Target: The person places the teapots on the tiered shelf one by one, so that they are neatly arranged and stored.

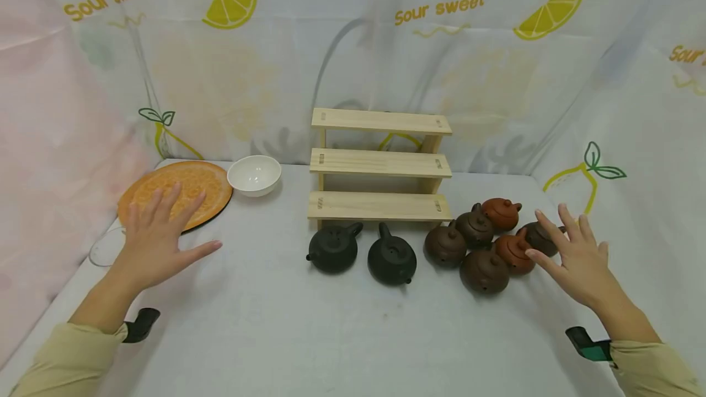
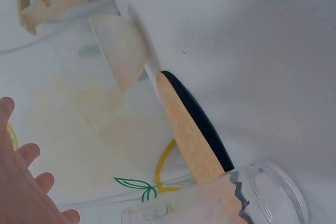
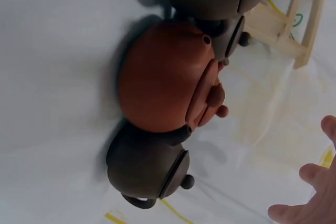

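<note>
Toward the right edge of the surface [image 1: 259, 323], six brown and red teapots [image 1: 512, 255] cluster closely; two black teapots [image 1: 333, 251] sit nearer the middle, before the wooden rack [image 1: 380, 206] at the far edge. I hold both hands aloft, fingers spread, gripping nothing: the right hand [image 1: 583, 269] beside the cluster, the left hand [image 1: 151, 250] near the round orange board [image 1: 193, 175] and clear glass vessel [image 2: 268, 198] by the left edge. I judge this a ready pose, preceding contact. Grasping a teapot would call for lowering the right hand and curling its fingers round one body without knocking its close neighbours.
</note>
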`<state>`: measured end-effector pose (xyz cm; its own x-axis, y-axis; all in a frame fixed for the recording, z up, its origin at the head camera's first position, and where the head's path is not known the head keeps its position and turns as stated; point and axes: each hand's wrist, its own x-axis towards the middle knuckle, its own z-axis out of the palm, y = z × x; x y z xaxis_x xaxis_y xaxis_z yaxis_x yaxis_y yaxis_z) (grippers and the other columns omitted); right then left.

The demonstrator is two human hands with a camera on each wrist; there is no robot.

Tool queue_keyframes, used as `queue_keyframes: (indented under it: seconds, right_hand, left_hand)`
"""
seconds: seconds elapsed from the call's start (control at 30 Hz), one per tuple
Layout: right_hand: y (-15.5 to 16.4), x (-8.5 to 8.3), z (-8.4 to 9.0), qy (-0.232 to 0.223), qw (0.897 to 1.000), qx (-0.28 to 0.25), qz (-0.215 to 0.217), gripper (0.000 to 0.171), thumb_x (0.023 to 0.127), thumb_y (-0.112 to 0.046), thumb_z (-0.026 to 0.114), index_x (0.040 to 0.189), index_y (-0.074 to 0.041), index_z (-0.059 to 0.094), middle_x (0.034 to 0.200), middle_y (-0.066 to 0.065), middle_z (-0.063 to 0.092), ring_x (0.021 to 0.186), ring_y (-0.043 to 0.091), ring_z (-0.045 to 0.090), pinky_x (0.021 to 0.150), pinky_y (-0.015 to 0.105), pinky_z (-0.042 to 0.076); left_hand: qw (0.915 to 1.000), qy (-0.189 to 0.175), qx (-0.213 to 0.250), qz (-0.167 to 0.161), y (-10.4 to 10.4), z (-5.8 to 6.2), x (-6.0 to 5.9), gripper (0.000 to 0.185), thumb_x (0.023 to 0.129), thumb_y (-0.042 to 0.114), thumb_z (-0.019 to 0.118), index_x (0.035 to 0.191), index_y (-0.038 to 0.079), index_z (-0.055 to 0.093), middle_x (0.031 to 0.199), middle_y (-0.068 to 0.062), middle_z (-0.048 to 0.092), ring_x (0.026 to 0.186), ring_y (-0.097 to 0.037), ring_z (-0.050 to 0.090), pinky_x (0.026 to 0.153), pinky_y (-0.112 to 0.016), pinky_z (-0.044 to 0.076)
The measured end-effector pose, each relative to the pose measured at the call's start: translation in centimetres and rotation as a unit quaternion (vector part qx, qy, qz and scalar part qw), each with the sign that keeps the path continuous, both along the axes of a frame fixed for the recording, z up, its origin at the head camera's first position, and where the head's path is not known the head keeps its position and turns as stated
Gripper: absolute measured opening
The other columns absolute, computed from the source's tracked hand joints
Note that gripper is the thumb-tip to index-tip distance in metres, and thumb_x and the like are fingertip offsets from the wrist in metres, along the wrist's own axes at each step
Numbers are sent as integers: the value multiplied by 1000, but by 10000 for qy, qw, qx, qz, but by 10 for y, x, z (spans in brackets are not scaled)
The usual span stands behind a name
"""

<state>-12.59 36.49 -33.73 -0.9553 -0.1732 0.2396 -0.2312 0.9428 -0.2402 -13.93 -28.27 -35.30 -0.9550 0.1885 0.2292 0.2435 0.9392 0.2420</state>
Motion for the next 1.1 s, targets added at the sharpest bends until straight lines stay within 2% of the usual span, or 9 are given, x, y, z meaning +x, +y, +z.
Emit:
queue_keyframes:
  seconds: [0.2, 0.37, 0.53, 0.7, 0.9, 0.97, 1.1]
  right_hand:
    - [-9, -1, -3, 119, 9985, -433, 324, 70, 93, -39, 54, 150, -21, 18, 151, 26, 3, 131, 54, -7, 82, 80, 0]
    - [-16, -3, -6, 171, 9921, -922, 836, 70, 92, -29, 58, 149, -16, 21, 152, 24, 1, 132, 52, -8, 89, 75, -4]
    - [-26, -3, -6, 212, 9836, -1374, 1153, 72, 89, -20, 62, 149, -15, 23, 152, 22, 3, 134, 48, -8, 92, 73, -1]
    - [-35, -3, -6, 189, 9812, -1507, 1189, 75, 89, -18, 63, 150, -19, 20, 154, 15, 2, 135, 45, -6, 89, 76, 3]
    - [-44, -1, -13, 227, 9727, -1928, 1274, 77, 87, -11, 63, 150, -19, 19, 155, 3, 2, 139, 29, 1, 89, 75, 11]
    - [-47, 1, -16, 275, 9688, -2072, 1335, 78, 86, -9, 64, 150, -17, 20, 155, 1, 3, 139, 20, 3, 91, 74, 12]
    - [-55, 1, -20, 419, 9619, -2282, 1447, 79, 83, -6, 66, 149, -14, 23, 155, 2, 7, 138, 10, 6, 93, 72, 13]
  left_hand:
    - [9982, 178, 534, -190, 9, 5, -6, 93, 79, 52, 67, 150, 16, 19, 153, -21, 4, 137, -42, -5, 98, -66, -7]
    - [9927, 221, 1142, -309, 17, 7, -10, 93, 77, 43, 73, 150, 19, 20, 152, -18, 11, 137, -42, 4, 99, -68, 5]
    - [9841, 46, 1748, -295, 27, 9, -14, 93, 77, 38, 74, 150, 19, 20, 152, -14, 16, 137, -38, 10, 99, -66, 13]
    - [9749, -154, 2203, -276, 40, 10, -19, 93, 79, 37, 74, 150, 18, 17, 150, -15, 22, 133, -42, 19, 97, -65, 21]
    - [9517, -180, 3015, -553, 57, 1, -27, 91, 79, 25, 76, 149, 20, 18, 144, -19, 34, 127, -40, 35, 99, -52, 30]
    - [9428, -220, 3268, -620, 62, -5, -29, 90, 79, 20, 76, 149, 21, 19, 140, -21, 38, 126, -39, 37, 99, -50, 32]
    - [9315, -322, 3562, -664, 68, -14, -33, 88, 81, 17, 75, 149, 21, 19, 136, -23, 40, 122, -41, 41, 95, -49, 36]
